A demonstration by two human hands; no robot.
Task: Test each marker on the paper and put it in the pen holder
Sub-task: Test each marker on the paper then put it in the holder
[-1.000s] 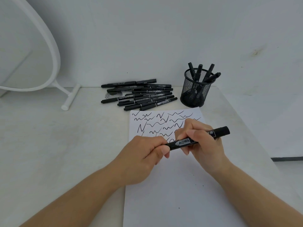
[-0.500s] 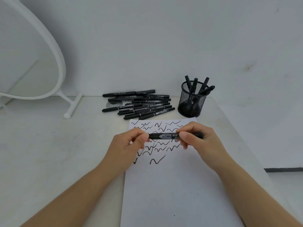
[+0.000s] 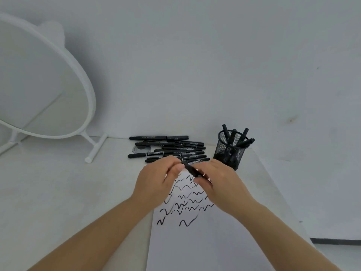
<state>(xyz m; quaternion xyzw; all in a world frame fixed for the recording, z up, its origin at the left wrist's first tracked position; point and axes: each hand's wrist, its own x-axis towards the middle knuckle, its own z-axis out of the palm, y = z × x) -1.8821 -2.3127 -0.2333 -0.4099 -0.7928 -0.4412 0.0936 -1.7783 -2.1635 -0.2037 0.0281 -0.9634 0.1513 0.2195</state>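
Observation:
A black marker (image 3: pixel 192 170) is held above the top of the white paper (image 3: pixel 205 241), which carries several black squiggles. My right hand (image 3: pixel 218 184) grips the marker's lower end, and my left hand (image 3: pixel 158 182) pinches its upper end near the cap. A pile of several black markers (image 3: pixel 170 148) lies on the table just behind my hands. The black mesh pen holder (image 3: pixel 229 153) stands to the right of the pile with several markers upright in it.
A round white mirror on a stand (image 3: pixel 39 85) leans at the back left. A small clear round lid (image 3: pixel 141 148) lies under the marker pile. The table's right edge (image 3: pixel 283 192) runs close past the pen holder, and a white wall is behind.
The view tilted up and my hands moved away towards the marker pile. The marker turned from level to slanting, with my left hand at its upper end.

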